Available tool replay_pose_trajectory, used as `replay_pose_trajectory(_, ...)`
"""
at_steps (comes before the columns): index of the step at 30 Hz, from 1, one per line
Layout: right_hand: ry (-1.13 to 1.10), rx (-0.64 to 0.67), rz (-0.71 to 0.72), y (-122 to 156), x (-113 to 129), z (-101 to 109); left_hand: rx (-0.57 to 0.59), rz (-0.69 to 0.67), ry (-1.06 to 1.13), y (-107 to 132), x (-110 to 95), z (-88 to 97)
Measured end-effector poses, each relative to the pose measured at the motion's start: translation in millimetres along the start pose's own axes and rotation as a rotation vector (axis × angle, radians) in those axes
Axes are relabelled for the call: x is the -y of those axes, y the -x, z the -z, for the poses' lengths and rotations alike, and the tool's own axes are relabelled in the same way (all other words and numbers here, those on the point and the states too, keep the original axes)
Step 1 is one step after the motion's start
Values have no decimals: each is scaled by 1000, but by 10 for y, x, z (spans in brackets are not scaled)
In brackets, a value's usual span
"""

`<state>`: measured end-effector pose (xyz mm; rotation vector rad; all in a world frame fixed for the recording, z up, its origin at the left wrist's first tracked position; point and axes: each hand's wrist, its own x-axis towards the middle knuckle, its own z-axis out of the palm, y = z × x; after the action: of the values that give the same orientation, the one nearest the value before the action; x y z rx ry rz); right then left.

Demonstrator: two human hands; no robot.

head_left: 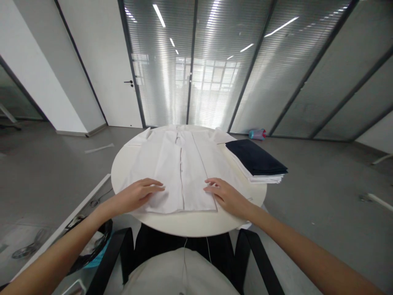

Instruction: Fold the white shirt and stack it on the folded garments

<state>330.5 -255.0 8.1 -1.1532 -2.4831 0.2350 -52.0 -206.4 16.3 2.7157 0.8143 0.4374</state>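
A white button-front shirt (167,168) lies spread over a round white table (196,225), its front placket running down the middle toward me. Its sleeves reach out at the far left and far right. My left hand (144,190) rests on the left front panel near the hem, fingers stretched and slightly apart. On the other side, my right hand (225,194) lies over the right panel near a long crease, with its fingers also extended. Neither hand appears to grip the fabric, though the undersides of the fingers are hidden.
At the table's right edge, a folded dark navy cloth (256,157) sits on folded white cloth (267,179). A black-lined bin (106,233) stands on the floor at lower left. Black chair armrests (124,246) flank me. Glass partitions (215,82) rise behind.
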Motion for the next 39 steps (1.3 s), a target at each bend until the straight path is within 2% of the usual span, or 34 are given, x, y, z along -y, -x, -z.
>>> replay_pose_trajectory(5,-2,21,57,155,-33,11,52,6,30,215,-31,19)
replay_pose_trajectory(10,-86,6,69,190,63,5,57,-22,165,253,-121,18)
replay_pose_trajectory(16,-162,-59,61,231,40,-74,0,-65,265,274,-62,-80)
replay_pose_trajectory(21,-156,-102,56,216,35,-93,-43,-125,206,286,-23,-117)
replay_pose_trajectory(26,-263,-140,30,95,31,21,-79,-123,104,246,-20,-50)
replay_pose_trajectory(28,-311,-174,14,-4,-5,91,-134,-58,152,176,-14,22)
replay_pose_trajectory(31,-365,-251,-38,-205,-100,190,-243,159,242,-20,38,169)
replay_pose_trajectory(33,-398,-301,-132,-363,-184,237,-311,286,270,-208,125,273)
replay_pose_trajectory(36,-467,-352,-288,-628,-346,258,-397,333,327,-528,342,386)
replay_pose_trajectory(39,-536,-366,-346,-923,-576,203,-398,363,452,-819,627,398)
